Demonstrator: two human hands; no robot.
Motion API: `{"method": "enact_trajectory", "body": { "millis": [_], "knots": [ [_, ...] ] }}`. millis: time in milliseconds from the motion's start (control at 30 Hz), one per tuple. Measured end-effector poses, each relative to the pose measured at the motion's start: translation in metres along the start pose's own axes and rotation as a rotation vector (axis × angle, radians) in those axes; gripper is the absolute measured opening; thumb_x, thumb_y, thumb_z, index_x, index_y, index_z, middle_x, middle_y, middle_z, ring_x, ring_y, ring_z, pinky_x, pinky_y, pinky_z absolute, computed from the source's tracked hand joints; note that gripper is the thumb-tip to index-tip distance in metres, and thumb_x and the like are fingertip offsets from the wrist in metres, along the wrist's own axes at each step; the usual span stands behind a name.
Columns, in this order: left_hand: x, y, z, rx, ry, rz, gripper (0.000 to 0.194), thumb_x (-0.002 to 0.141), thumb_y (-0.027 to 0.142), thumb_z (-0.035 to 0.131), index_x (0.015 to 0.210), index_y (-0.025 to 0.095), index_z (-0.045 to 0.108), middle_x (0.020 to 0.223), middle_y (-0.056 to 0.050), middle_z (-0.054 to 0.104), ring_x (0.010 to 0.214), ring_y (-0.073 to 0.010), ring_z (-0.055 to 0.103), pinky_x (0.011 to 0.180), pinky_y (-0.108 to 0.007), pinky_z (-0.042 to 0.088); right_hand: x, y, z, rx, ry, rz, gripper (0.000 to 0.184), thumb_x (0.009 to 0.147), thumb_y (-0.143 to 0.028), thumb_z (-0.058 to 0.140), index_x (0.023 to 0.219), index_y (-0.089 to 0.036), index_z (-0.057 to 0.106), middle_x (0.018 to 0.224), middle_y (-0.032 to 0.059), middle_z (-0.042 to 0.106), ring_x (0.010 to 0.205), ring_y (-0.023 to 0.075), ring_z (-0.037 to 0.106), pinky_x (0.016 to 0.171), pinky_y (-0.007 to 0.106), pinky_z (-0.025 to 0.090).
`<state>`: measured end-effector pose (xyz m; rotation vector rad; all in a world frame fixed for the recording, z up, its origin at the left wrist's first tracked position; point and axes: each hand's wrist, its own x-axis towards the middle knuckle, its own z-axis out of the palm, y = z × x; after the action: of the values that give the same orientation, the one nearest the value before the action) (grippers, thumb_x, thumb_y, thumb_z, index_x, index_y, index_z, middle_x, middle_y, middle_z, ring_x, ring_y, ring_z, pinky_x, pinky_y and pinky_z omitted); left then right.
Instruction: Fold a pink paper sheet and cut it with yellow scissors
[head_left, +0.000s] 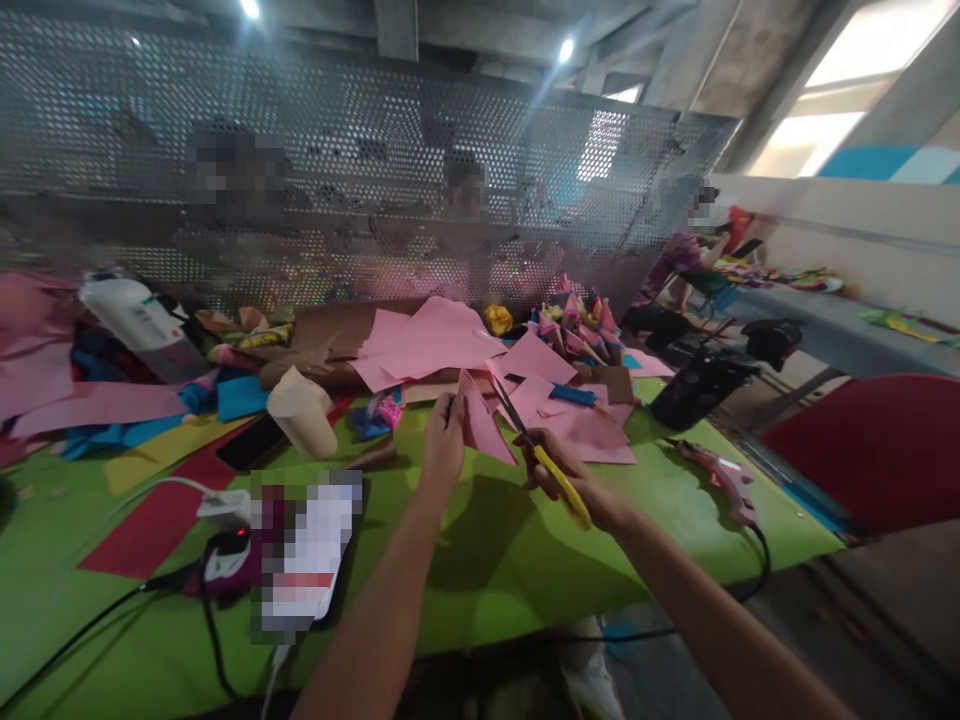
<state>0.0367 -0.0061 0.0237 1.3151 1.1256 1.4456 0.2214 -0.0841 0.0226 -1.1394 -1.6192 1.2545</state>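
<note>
My left hand (445, 437) pinches a folded piece of pink paper (482, 425), held up above the green table. Yellow-handled scissors (559, 480) are in my right hand (559, 465), their blades pointing up and left beside the paper's right side. Whether the blades touch the paper, I cannot tell. Just beyond my hands lie large pink sheets (431, 345) and smaller pink pieces (536, 365). A blue tool-like object (574, 394) rests on the pink pieces to the right.
A pink glue gun (731, 480) with a black cord lies right. Left are a phone (319, 560), a power strip with cables, a cream paper roll (302, 412) and a white bottle (135, 315). A perforated metal panel (337, 180) stands behind; a person (675, 260) sits far right.
</note>
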Motion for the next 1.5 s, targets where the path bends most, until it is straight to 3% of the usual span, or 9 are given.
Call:
{"method": "enact_trajectory", "body": {
  "millis": [233,600,767,1333,1500],
  "knots": [
    [-0.001,0.001,-0.002,0.062,0.050,0.042,0.026,0.090,0.037,0.048,0.069,0.021,0.047,0.067,0.002,0.047,0.065,-0.0144,0.044,0.061,-0.025,0.038,0.000,-0.007,0.011,-0.005,0.002,0.050,0.044,0.083,-0.052,0.058,0.116,-0.024,0.051,0.081,-0.0014,0.044,0.059,0.0096,0.035,0.051,0.023,0.036],
    [-0.006,0.000,0.000,0.158,0.080,0.141,0.030,0.092,0.044,0.045,0.070,0.023,0.043,0.067,0.001,0.048,0.065,-0.0159,0.045,0.063,-0.027,0.036,0.003,-0.003,0.014,-0.016,-0.025,0.016,0.031,0.088,-0.050,0.056,0.103,-0.023,0.053,0.071,-0.0030,0.039,0.058,0.0100,0.033,0.048,0.021,0.030],
    [-0.007,0.000,0.002,0.165,0.068,0.152,0.029,0.093,0.039,0.043,0.069,0.023,0.042,0.066,0.001,0.046,0.064,-0.0151,0.044,0.063,-0.027,0.035,0.003,0.004,0.013,-0.013,-0.009,0.025,0.029,0.087,-0.049,0.057,0.100,-0.024,0.051,0.070,-0.0037,0.038,0.057,0.0097,0.030,0.047,0.021,0.028],
    [-0.008,-0.003,0.003,0.085,0.039,0.083,0.027,0.092,0.037,0.044,0.072,0.021,0.046,0.072,0.000,0.052,0.069,-0.0138,0.047,0.066,-0.026,0.038,0.006,0.010,0.022,0.117,0.048,0.075,0.034,0.083,-0.052,0.061,0.084,-0.022,0.046,0.063,-0.0072,0.033,0.044,0.0045,0.028,0.036,0.016,0.024],
    [-0.007,-0.003,0.003,0.083,0.040,0.082,0.027,0.092,0.038,0.044,0.073,0.020,0.047,0.073,0.000,0.053,0.069,-0.0138,0.048,0.067,-0.026,0.039,0.009,0.010,0.022,0.134,0.084,0.105,0.037,0.078,-0.053,0.065,0.084,-0.021,0.048,0.066,-0.0059,0.038,0.045,0.0041,0.028,0.036,0.016,0.021]
  ]
}}
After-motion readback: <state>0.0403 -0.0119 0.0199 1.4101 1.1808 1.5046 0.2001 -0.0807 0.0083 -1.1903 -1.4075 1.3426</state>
